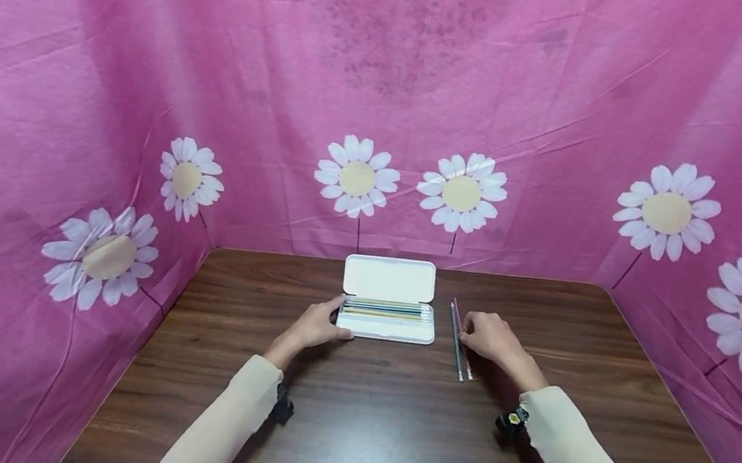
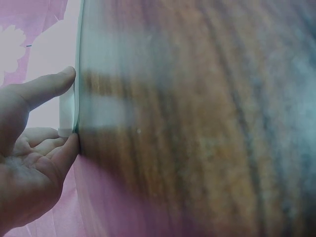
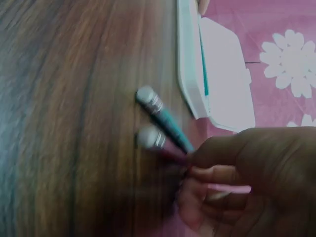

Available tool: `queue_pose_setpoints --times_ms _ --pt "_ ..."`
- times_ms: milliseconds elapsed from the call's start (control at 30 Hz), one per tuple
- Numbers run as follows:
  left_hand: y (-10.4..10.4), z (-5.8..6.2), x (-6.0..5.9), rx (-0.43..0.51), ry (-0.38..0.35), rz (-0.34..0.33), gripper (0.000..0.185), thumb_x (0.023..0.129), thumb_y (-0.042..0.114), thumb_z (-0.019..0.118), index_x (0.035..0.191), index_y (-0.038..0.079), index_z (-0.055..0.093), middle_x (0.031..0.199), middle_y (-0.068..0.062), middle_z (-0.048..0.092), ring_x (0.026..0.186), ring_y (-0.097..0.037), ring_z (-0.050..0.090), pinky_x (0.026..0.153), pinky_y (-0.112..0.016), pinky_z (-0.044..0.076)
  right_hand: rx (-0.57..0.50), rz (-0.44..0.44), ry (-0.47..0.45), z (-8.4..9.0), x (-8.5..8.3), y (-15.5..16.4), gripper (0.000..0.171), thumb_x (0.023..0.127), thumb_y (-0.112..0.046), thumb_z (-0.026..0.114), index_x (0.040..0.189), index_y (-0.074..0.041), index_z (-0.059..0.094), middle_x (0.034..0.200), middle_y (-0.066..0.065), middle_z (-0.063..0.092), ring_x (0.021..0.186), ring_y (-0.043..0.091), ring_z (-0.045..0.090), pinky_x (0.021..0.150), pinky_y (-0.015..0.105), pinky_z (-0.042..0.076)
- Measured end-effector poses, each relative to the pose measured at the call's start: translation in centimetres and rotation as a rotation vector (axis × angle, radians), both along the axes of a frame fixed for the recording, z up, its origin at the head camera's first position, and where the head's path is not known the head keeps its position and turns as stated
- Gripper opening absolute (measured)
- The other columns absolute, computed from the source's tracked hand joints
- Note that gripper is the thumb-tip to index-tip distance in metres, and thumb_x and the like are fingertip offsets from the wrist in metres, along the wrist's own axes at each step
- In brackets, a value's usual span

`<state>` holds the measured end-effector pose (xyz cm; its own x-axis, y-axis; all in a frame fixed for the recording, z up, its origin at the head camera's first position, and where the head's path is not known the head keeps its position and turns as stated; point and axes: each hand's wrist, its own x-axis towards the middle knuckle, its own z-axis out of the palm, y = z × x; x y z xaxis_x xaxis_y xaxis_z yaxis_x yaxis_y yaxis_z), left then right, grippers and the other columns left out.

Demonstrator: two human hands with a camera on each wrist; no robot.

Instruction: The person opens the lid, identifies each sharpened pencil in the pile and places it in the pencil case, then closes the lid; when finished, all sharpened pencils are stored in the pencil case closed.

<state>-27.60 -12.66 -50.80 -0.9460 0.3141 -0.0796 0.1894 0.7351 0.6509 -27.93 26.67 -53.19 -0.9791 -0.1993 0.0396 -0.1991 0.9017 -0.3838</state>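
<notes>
White plastic is what I log first from the head view: a flat rectangular white plastic pencil case (image 1: 385, 327) lies open near the far middle of the dark wood-grain tabletop (image 1: 388, 434), lid folded back, with a row of coloured pencils (image 1: 385, 310) lying in its tray. My left hand (image 1: 318, 325) rests against the case's left end, fingers touching its near corner. My right hand (image 1: 492, 337) sits to the right of the case, well apart from it, fingertips on two thin loose pencils (image 1: 459, 340) that lie side by side on the tabletop, pointing away from me. Pink fabric printed with white daisies (image 1: 390, 72) encloses the tabletop on three sides.

Left wrist view, blurred: the left hand (image 2: 29, 163) has thumb and fingers extended, their tips pressing the white edge of the case (image 2: 69, 111). The grip is released, nothing enclosed.

Right wrist view, also blurred: the right hand (image 3: 237, 182) has fingers curled round the two loose pencils, one teal (image 3: 165, 118) and one pink (image 3: 163, 145), both with metal-banded eraser ends towards the camera. The grip is grasping them while they lie on the wood. The open case (image 3: 207, 69) shows just beyond them.
</notes>
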Motion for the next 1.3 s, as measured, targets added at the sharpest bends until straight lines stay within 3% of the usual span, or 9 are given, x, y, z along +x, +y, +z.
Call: queue_pose_setpoints --times_ms 100,200,567,700,800,933,1000,1300 --pt "0.0 0.0 0.0 -0.009 -0.002 -0.002 0.093 0.088 0.033 0.086 0.164 0.007 0.040 0.162 -0.020 0.050 0.149 -0.035 0.050 0.124 -0.048 0.041 0.019 -0.036 -0.029 -2.7 -1.7 1.3 0.016 0.080 -0.026 0.077 0.078 -0.016 0.064 0.071 0.002 0.065 0.064 0.023 0.059 0.057 0.043 0.048" --pt "0.1 0.0 0.0 -0.009 -0.009 -0.002 0.093 0.088 0.032 0.086 0.165 0.008 0.040 0.162 -0.020 0.050 0.150 -0.035 0.050 0.125 -0.049 0.041 0.027 -0.083 -0.052 -3.9 -2.2 1.9 0.020 0.077 -0.026 0.078 0.076 -0.014 0.063 0.069 0.002 0.063 0.062 0.023 0.058 0.054 0.039 0.047" --pt "0.0 -0.1 0.0 -0.011 0.004 -0.008 0.093 0.087 0.033 0.087 0.164 0.006 0.041 0.162 -0.020 0.051 0.148 -0.035 0.051 0.123 -0.048 0.042 0.013 -0.110 -0.058 -5.0 -2.5 2.6 0.017 0.078 -0.028 0.079 0.072 -0.019 0.066 0.069 -0.001 0.066 0.063 0.021 0.062 0.058 0.037 0.050" --pt "0.0 -0.1 -0.1 -0.011 0.009 -0.012 0.093 0.087 0.033 0.087 0.163 0.005 0.042 0.161 -0.021 0.051 0.148 -0.036 0.051 0.123 -0.050 0.042 -0.001 -0.095 -0.021 -4.3 -2.1 2.1 0.019 0.081 -0.030 0.078 0.076 -0.017 0.064 0.070 -0.001 0.064 0.064 0.022 0.060 0.057 0.038 0.048" --pt "0.0 -0.1 -0.1 -0.009 0.016 -0.013 0.093 0.086 0.032 0.087 0.163 0.005 0.042 0.160 -0.022 0.052 0.147 -0.037 0.052 0.123 -0.050 0.043 -0.018 -0.085 0.011 -1.6 -0.7 0.9 0.019 0.083 -0.027 0.076 0.080 -0.015 0.061 0.071 0.001 0.062 0.064 0.023 0.058 0.057 0.040 0.046" --pt "0.0 0.0 -0.1 -0.006 0.021 -0.016 0.094 0.086 0.031 0.087 0.163 0.005 0.042 0.159 -0.022 0.053 0.146 -0.037 0.053 0.123 -0.050 0.043 -0.047 -0.063 0.033 3.4 1.6 -1.8 0.013 0.082 -0.019 0.072 0.080 -0.013 0.061 0.071 0.003 0.062 0.064 0.023 0.057 0.058 0.039 0.046" --pt "0.0 0.0 -0.1 -0.008 0.015 -0.016 0.093 0.086 0.031 0.087 0.164 0.006 0.042 0.159 -0.022 0.053 0.146 -0.036 0.053 0.123 -0.049 0.043 -0.053 -0.038 0.042 5.0 2.0 -2.8 0.010 0.082 -0.016 0.071 0.080 -0.012 0.062 0.071 0.003 0.063 0.064 0.022 0.057 0.058 0.037 0.046" --pt "0.1 0.2 0.0 -0.021 0.005 -0.009 0.093 0.087 0.033 0.087 0.164 0.007 0.041 0.160 -0.022 0.052 0.148 -0.036 0.052 0.123 -0.049 0.043 0.021 0.122 0.121 6.8 0.7 -6.3 0.011 0.085 -0.010 0.076 0.080 -0.013 0.066 0.070 -0.002 0.062 0.064 0.016 0.054 0.057 0.034 0.045"
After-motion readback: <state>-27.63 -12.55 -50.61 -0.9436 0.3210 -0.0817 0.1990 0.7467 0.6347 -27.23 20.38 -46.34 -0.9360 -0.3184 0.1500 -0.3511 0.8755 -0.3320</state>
